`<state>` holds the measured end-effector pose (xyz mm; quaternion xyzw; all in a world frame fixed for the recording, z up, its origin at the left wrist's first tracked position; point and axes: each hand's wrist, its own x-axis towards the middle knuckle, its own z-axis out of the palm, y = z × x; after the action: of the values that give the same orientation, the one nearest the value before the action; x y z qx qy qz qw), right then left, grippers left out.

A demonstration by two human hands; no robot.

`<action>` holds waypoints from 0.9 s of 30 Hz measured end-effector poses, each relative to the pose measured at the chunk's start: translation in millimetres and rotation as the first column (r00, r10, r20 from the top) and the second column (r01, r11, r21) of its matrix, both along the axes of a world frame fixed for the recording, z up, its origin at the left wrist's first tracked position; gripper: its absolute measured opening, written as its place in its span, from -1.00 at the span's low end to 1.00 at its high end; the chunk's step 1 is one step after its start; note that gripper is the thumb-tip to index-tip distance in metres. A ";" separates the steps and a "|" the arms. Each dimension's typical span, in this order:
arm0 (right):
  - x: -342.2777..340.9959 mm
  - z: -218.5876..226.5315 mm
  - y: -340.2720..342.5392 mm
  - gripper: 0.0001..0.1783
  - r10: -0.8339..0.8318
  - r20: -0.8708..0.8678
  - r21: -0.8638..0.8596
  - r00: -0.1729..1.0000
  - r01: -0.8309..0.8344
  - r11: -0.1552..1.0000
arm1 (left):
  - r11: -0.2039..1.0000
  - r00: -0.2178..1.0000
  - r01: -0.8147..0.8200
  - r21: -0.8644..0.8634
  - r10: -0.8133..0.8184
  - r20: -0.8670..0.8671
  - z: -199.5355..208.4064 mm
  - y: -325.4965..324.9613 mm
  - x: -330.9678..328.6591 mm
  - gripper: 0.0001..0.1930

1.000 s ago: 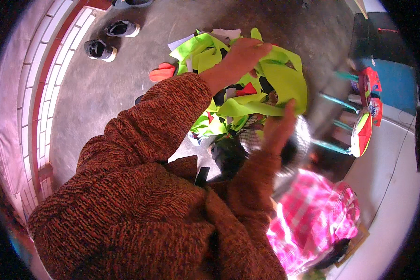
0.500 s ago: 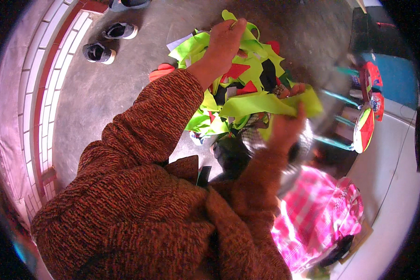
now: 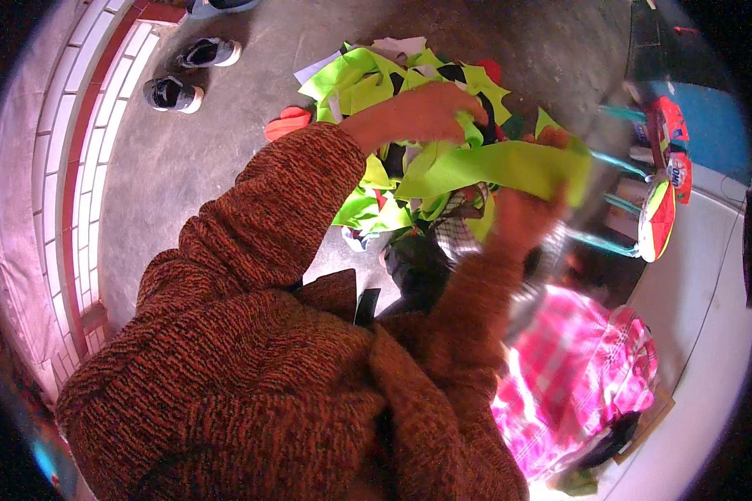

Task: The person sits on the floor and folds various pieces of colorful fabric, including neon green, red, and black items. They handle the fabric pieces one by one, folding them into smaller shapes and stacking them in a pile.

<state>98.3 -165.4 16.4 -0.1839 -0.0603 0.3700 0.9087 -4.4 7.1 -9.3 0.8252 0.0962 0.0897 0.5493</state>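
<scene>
A loose pile of fabric scraps, mostly lime green with red, black and white bits (image 3: 355, 79), lies on the floor in front of me. My right hand (image 3: 526, 219), slightly blurred, is closed on a wide lime-green fabric strip (image 3: 501, 163), which stretches leftward over the pile's near side. Above the middle of the pile is my left hand (image 3: 418, 113), its fingers curled downward. A narrower piece of lime-green fabric (image 3: 470, 132) shows at those fingertips and seems pinched there. The hand's own back partly hides the grip.
Dark shoes (image 3: 174, 94) stand at the far left beside a white-tiled ledge (image 3: 92, 159). A red piece (image 3: 288, 123) lies left of the pile. To the right are a stool-like thing with turquoise legs (image 3: 602, 242) and red packets (image 3: 670, 121). Pink checked cloth (image 3: 576, 367) fills the lower right.
My left hand has come down and right, from above the pile's far side toward the strip. My right hand has shifted slightly right with the lime-green strip.
</scene>
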 end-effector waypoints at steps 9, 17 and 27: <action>-10.1 9.3 6.9 -0.29 -0.020 0.076 0.035 0.997 0.017 0.999 | 0.976 0.975 0.190 0.108 -0.175 -0.138 4.8 -22.6 3.6 -0.43; -0.6 -1.2 -5.1 -0.40 0.061 0.071 -0.199 0.996 -0.045 0.979 | 0.974 0.934 0.224 -0.027 -0.223 -0.278 3.8 -2.8 3.7 -0.52; 22.5 -66.0 -22.6 -0.43 0.487 0.651 -0.748 0.583 0.381 0.543 | 0.955 0.999 -0.044 -0.293 0.048 0.004 37.8 7.0 -7.2 -0.49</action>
<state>120.8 -188.0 -49.6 -0.7375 -0.2892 0.2547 0.5545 -11.6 14.1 28.6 0.7319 0.1246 0.0917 0.6636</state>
